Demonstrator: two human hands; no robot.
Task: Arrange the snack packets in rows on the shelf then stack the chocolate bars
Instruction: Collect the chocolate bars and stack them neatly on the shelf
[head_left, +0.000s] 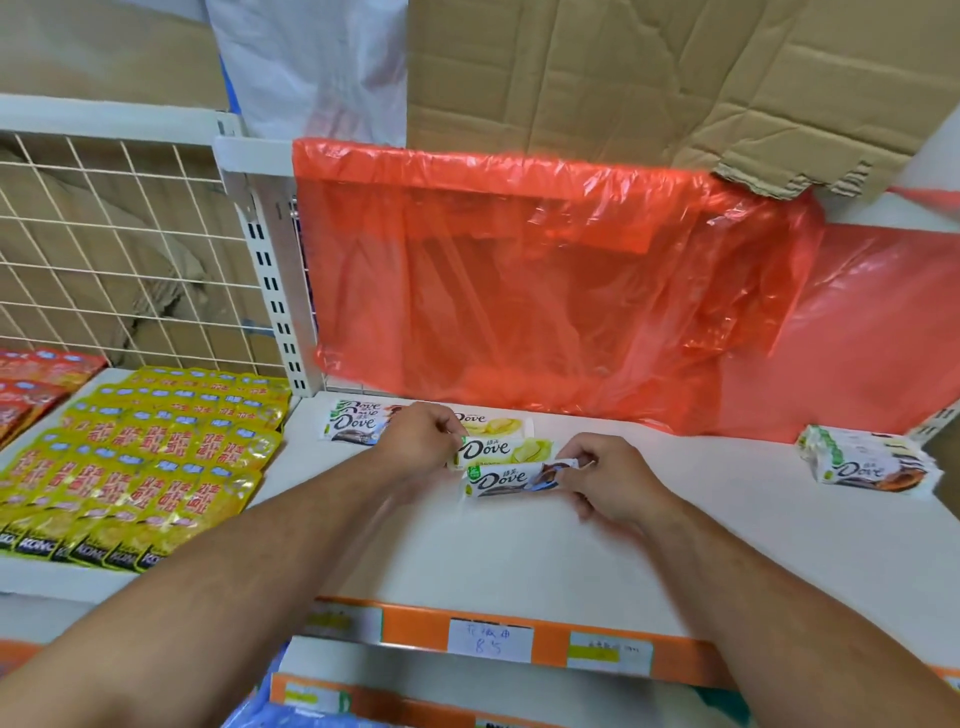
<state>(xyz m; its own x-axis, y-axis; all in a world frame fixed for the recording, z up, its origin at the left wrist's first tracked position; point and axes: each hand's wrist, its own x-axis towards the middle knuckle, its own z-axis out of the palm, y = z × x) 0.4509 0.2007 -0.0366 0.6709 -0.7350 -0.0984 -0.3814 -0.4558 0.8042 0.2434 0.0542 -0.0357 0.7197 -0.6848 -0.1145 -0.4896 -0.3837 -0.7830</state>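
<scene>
Left hand (415, 441) and right hand (613, 478) pinch chocolate bars (506, 451) before red plastic (545, 291).

The white shelf (519, 561) has open room along its near side, and between the right hand (618, 480) and the Dove pile (867, 465) at the right end. In the middle, the left hand (421, 436) pinching a green Dove bar (504, 451) and the right hand's brown Dove bar (511, 480) block the way. An orange plastic sheet (545, 291) hangs far back.
</scene>
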